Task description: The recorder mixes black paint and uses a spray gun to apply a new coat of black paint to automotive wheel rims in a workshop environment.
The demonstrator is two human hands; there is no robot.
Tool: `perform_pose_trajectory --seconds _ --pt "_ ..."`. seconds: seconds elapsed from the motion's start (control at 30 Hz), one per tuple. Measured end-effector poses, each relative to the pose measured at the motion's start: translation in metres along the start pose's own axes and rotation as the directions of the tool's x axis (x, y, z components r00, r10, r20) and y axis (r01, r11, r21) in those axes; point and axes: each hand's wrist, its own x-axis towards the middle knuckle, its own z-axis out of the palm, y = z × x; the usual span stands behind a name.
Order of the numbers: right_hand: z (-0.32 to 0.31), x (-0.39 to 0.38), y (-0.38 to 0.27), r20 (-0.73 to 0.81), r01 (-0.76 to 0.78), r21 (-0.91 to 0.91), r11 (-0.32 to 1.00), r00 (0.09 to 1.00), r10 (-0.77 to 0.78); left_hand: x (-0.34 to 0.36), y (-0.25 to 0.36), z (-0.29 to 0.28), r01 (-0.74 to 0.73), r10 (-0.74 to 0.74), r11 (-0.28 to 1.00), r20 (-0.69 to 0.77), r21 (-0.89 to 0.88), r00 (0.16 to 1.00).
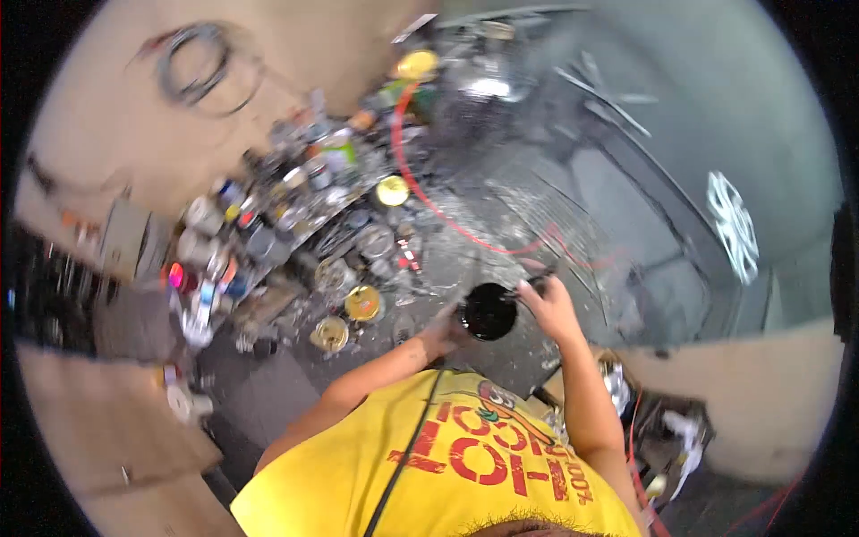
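In front of my body is a round can of glossy black liquid, seen from above. My left hand is around its left side, with the fingers partly hidden behind the can wall. My right hand is closed at the right rim, around a small dark object whose kind is blurred. Left of the can, two open tins with yellowish insides, one larger tin and one smaller tin, stand on the dark floor.
A crowded bench of cans, bottles and jars runs along the left. A red hose curves across the floor ahead. A yellow-topped can stands by the bench. White coiled tubing hangs at right. A box of scraps sits behind my right arm.
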Motion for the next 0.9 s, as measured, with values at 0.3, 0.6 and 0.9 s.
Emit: perform_pose_trajectory --seconds 0.3,0.6,0.9 --pt "-0.005 -0.001 -0.056 0.336 0.458 -0.413 0.787 0.88 -0.336 -0.002 0.021 -0.005 0.069 -0.078 0.994 -0.102 -0.084 0.992" --pt "0.038 0.062 -0.048 0.128 0.412 -0.215 0.885 0.911 -0.393 0.025 0.096 -0.018 -0.151 0.135 0.974 0.098 0.171 0.986" --pt "0.108 0.141 -0.067 -0.059 0.325 -0.155 0.933 0.94 -0.337 0.039 0.187 -0.082 0.023 -0.018 0.993 0.043 -0.113 0.999"
